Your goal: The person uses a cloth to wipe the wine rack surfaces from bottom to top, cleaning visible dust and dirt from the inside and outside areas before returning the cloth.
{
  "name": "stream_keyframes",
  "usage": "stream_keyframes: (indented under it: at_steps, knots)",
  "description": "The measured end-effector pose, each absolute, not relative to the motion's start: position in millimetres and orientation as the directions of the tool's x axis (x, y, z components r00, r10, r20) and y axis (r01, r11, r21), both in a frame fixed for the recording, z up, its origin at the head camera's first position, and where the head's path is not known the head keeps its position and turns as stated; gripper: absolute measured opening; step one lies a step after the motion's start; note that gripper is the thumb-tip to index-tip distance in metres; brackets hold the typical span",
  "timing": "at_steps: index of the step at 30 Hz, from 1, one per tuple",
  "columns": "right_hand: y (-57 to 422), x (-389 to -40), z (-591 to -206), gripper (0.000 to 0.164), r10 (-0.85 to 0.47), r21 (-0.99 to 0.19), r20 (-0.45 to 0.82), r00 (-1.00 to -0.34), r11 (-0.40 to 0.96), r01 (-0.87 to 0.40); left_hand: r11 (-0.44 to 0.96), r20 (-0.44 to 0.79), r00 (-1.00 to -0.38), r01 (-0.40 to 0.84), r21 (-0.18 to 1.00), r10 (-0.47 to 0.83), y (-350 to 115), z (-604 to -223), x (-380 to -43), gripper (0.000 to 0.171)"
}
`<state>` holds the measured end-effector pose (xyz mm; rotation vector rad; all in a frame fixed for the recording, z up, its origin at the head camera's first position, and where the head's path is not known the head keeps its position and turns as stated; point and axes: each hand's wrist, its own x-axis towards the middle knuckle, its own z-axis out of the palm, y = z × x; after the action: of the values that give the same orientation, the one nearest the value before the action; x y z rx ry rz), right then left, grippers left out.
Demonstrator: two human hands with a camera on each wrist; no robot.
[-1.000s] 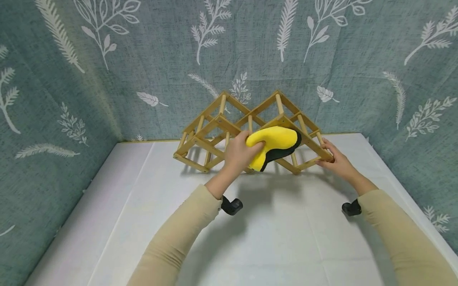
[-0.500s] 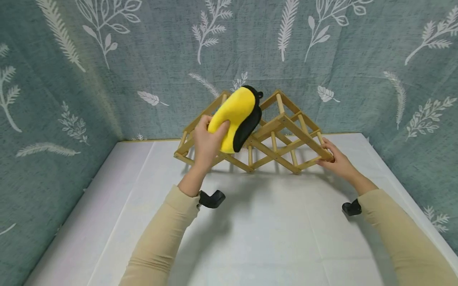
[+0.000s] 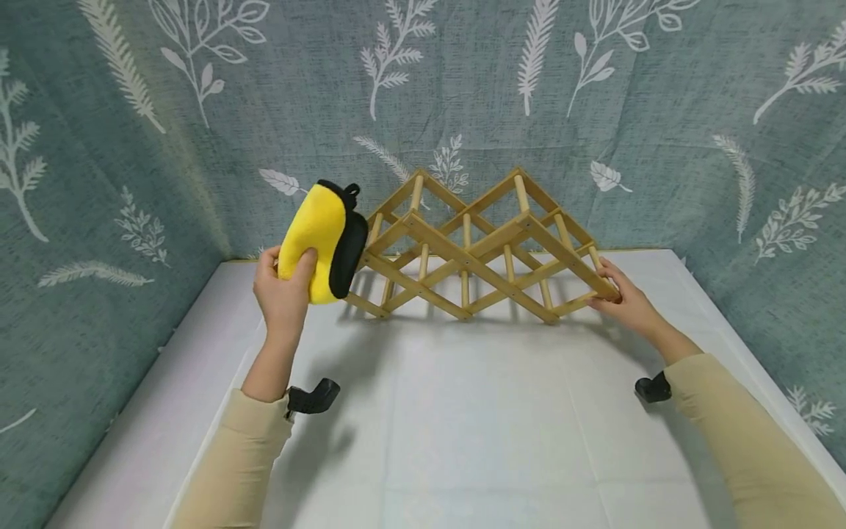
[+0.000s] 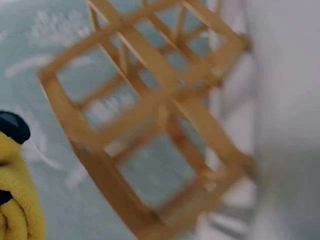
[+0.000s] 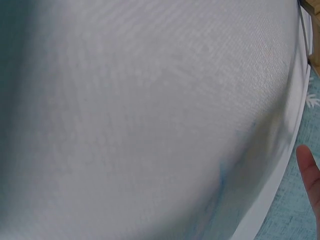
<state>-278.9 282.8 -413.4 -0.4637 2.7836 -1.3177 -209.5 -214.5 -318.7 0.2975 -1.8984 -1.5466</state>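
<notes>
My left hand (image 3: 283,297) grips a yellow cleaning mitt (image 3: 313,235) with black trim and a small black loop, thumb lying across the yellow side. It is raised off the table, in front of the left end of a wooden folding wine rack (image 3: 467,262). Crossed slats and round dowels make up this rack, which stands at the back of the table. Its lower right end is held by my right hand (image 3: 628,305). Folded yellow mitt cloth (image 4: 17,185) shows at the edge of the left wrist view. Only a fingertip (image 5: 309,172) appears in the right wrist view.
A white cloth covers the table (image 3: 489,411). Grey-green fabric with white leaf prints hangs as a wall (image 3: 317,73) right behind the rack and along both sides. Black wrist mounts (image 3: 314,397) sit on both forearms.
My left hand has carried the mitt leftward, from in front of the rack's right half, up across its middle, to its left end. The right hand stays on the rack.
</notes>
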Motion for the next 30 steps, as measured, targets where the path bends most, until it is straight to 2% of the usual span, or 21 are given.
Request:
stream_keyframes:
  at_steps: [5,8,10,16,22,30]
  knots:
    - [284,-278,-414,0.053,-0.270,-0.755,0.098,-0.958,0.607,-0.249,0.182,0.095,-0.791,-0.021,0.983,-0.605,-241,-357,-209,0.048]
    - [284,-277,-414,0.053,-0.276,-0.753,0.103,-0.956,0.606,-0.256,0.230,-0.008,-0.831,-0.164,0.959,-0.557,-246,-378,-207,0.063]
    - [285,-277,-413,0.053,-0.277,-0.756,0.105,-0.955,0.602,-0.257,0.279,-0.031,-0.859,-0.200,0.939,-0.511,-245,-388,-207,0.068]
    - [286,-278,-414,0.053,-0.274,-0.761,0.111,-0.955,0.595,-0.259,0.373,-0.008,-0.915,-0.172,0.912,-0.403,-226,-401,-213,0.061]
    - [285,-278,-415,0.054,-0.280,-0.758,0.103,-0.955,0.599,-0.257,0.293,-0.006,-0.904,-0.145,0.945,-0.428,-205,-398,-222,0.056]
    - [283,-279,-414,0.049,-0.283,-0.759,0.115,-0.952,0.594,-0.268,0.232,0.066,-0.927,-0.023,0.973,-0.368,-171,-375,-229,0.048]
